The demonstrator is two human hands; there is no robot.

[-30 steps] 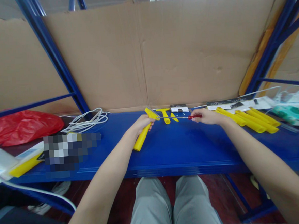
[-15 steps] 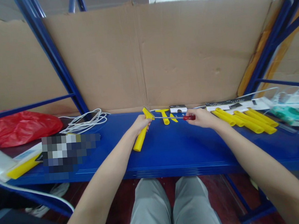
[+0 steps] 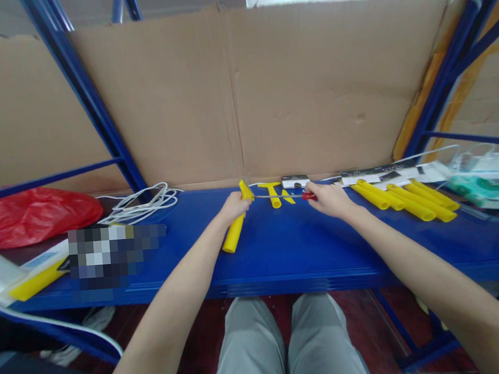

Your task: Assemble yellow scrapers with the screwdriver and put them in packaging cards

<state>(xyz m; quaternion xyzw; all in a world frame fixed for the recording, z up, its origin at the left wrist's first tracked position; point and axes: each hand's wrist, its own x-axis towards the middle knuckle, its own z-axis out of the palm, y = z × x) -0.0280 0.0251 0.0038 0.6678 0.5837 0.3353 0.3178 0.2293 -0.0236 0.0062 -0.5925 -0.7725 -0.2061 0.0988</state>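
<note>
My left hand (image 3: 232, 204) is closed around a yellow T-shaped tool (image 3: 234, 237), gripping it just below its flat, wide head, with the tubular handle slanting down toward me. From the right, my right hand (image 3: 331, 199) grips a screwdriver (image 3: 308, 196) by its red handle; the fingers partly cover it. The thin metal shaft runs level to the left, and its tip meets the head of the yellow tool. Behind the shaft lie another yellow T-shaped piece (image 3: 274, 196) and a small flat yellow piece (image 3: 288, 197).
Several yellow tubes (image 3: 413, 205) lie at the right on the blue table (image 3: 288, 247). A small box (image 3: 295, 181) stands at the back against the cardboard (image 3: 311, 91). White cable (image 3: 156, 202) and a red plastic bag (image 3: 42, 216) are on the left.
The fingers of my right hand have shifted around the red screwdriver handle, and less of it shows now. My left hand holds the yellow tool nearly as before. The view has shifted slightly.
</note>
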